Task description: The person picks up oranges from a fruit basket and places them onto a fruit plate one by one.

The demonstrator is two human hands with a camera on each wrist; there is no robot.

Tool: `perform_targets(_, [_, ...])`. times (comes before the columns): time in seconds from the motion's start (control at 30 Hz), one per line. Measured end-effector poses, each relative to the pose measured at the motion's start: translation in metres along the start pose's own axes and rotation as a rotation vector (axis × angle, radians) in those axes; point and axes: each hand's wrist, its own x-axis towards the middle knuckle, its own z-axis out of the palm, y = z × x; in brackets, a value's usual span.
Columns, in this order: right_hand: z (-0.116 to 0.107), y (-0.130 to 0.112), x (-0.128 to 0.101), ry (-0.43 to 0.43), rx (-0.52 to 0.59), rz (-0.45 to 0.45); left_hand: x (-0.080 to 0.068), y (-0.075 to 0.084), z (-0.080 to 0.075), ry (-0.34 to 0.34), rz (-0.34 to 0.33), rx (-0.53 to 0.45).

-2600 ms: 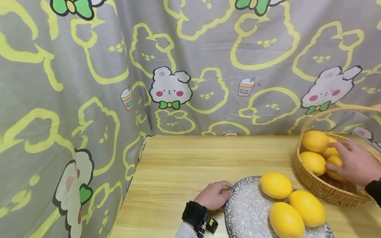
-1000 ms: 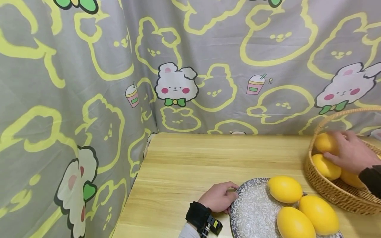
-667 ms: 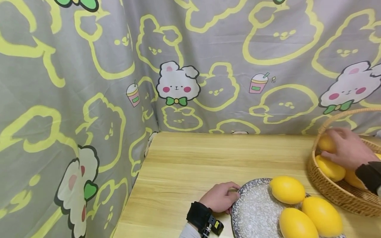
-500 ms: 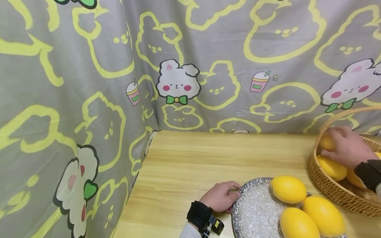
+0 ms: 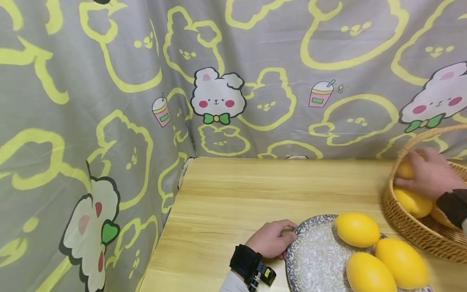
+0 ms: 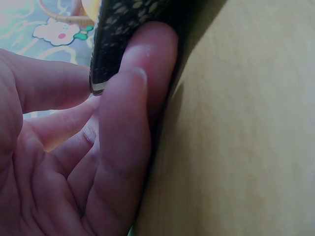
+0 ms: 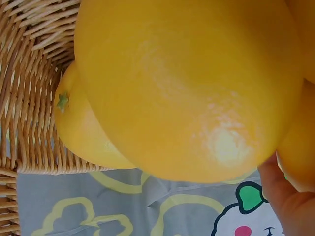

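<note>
My left hand (image 5: 271,239) holds the left rim of a round speckled grey plate (image 5: 313,255). In the left wrist view, fingertips (image 6: 147,54) reach under the plate's dark underside (image 6: 120,42), close to the tabletop. Three yellow lemons (image 5: 357,229) lie together on the plate's right part. My right hand (image 5: 434,172) is inside the wicker basket (image 5: 412,231), gripping a lemon (image 5: 404,169) at its far left side. Close up, the right wrist view has this large lemon (image 7: 187,88), a finger (image 7: 280,191) against its edge. Beneath it sits another lemon (image 5: 412,202).
More lemons lie in the basket, partly hidden by the right hand. The basket's arched handle (image 5: 419,138) rises above that hand. A printed grey curtain (image 5: 270,52) hangs behind and left of the wooden table (image 5: 219,202).
My right hand has shifted from the basket's middle lemons to the one at its far left and now grips it. The left hand stays at the plate's rim. The head view has shifted slightly.
</note>
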Motion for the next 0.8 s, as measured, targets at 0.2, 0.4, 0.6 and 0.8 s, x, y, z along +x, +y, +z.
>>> perform_targets(0.2, [0.002,0.001,0.002,0.008,0.002,0.028,0.000,0.001,-0.001,-0.008,-0.012,0.027])
perform_targets(0.4, [0.005,0.002,0.005,0.000,-0.010,0.027,0.001,0.002,-0.002,-0.018,-0.016,0.022])
perform_targets(0.6, [0.007,-0.004,0.005,-0.070,0.029,0.053,0.002,0.002,-0.004,-0.002,-0.015,0.041])
perform_targets(0.8, [0.013,0.000,-0.003,-0.110,0.064,0.115,0.004,0.001,-0.001,-0.006,-0.009,0.048])
